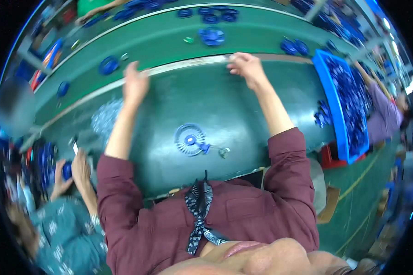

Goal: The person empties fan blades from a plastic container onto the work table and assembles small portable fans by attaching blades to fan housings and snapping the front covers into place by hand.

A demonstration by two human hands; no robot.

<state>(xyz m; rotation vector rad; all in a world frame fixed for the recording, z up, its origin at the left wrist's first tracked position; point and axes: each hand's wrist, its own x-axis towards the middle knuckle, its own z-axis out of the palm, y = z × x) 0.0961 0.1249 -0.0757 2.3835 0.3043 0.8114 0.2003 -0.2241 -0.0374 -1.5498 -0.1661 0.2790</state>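
fan part (190, 139) — left of bin (336, 110)

The room is bright enough to see well. White lamps (394, 47) glow high on the right side. The green tabletop (236, 121) is shiny, with pale patches of light and soft, dark smudges of shadow. The left hand (135, 87) is very blurry, and the right hand (247, 68) is a little fuzzy too. The white fan part (189, 139) looks clearer. The view is round, with black corners and a thin blue glow around its rim. Straight things bend near the edges, and the far left looks smeary.
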